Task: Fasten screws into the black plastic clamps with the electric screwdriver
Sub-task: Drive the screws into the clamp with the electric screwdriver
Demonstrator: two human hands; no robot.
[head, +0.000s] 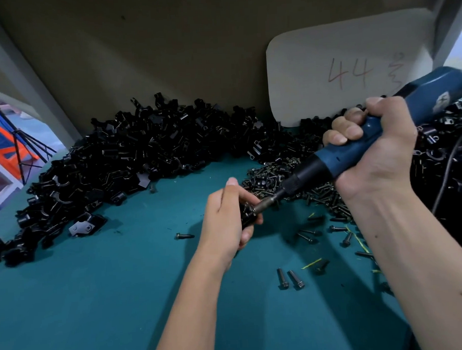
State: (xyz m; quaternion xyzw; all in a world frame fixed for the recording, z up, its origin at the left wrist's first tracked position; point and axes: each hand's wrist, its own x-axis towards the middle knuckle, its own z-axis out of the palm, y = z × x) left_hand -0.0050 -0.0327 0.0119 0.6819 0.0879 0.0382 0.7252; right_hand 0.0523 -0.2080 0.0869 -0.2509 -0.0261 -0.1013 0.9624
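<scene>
The clamp is small, black and glossy, mostly hidden inside the left hand, whose fingers curl round it just above the teal table. The screwdriver, blue with a black nose and a metal bit, slants down from the right; its bit tip meets the clamp. The right hand grips its barrel. Loose screws lie nearby. A clamp heap lines the back wall beside a card marked 44.
</scene>
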